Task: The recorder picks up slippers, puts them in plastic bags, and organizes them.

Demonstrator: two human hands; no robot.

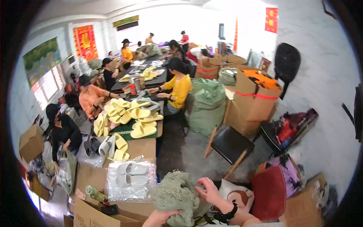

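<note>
A grey-green bundle of shaggy, fringed fabric (174,193) is bunched up in front of me at the lower middle. My left hand (162,218) is closed on its lower edge, with the thumb lying across the fabric. Just right of the bundle, my right hand (208,191) is raised with bent fingers held apart and nothing in them; a black band circles that wrist. Left of the bundle, a pair of grey slippers (133,174) lies on clear plastic bags at the table's near end.
An open cardboard box (94,215) stands at the lower left beside a green bottle (96,193). Many yellow slippers (143,130) are heaped along the table (145,151), with people working around it. To the right are a black-seated chair (231,145), a green sack (206,106) and a red chair back (269,193).
</note>
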